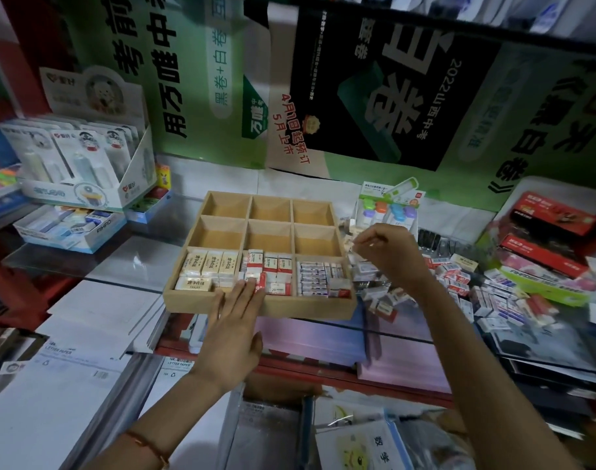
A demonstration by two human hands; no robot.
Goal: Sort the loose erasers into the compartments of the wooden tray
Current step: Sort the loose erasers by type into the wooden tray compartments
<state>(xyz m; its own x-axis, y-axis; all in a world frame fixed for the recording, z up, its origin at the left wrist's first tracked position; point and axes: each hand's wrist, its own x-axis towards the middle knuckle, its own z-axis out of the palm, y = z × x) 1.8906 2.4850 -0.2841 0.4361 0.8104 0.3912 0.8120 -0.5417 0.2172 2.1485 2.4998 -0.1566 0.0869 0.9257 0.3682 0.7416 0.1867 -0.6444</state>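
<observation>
While the left hand (233, 320) is lying flat and open, fingers spread, over the near rim of the wooden tray (191, 301), its fingertips are touching the red-and-white erasers (268, 271) in the middle near compartment. The right hand (386, 257) is hovering just past the tray's right edge with fingers pinched together; whether a small eraser is sitting between them I cannot tell. The cream erasers (206, 271) are filling the left near compartment and the small blue-striped ones (320, 278) the right near one, while the six compartments behind are standing bare.

As a judgement, the risk is lying in the loose erasers (473, 290) heaped to the right on a glass counter top (425, 327): a sweeping wrist could be pushing some off the front edge into the clutter below. A piece dropped from the pinch could also be landing in the wrong compartment, since the brands are looking alike. The left palm pressing the rim could be tipping or sliding the tray on the smooth glass.

Around it, the counter is crowding with stationery boxes (76, 228), paper stacks (96, 320) and green posters (201, 79) behind, under dim light.
</observation>
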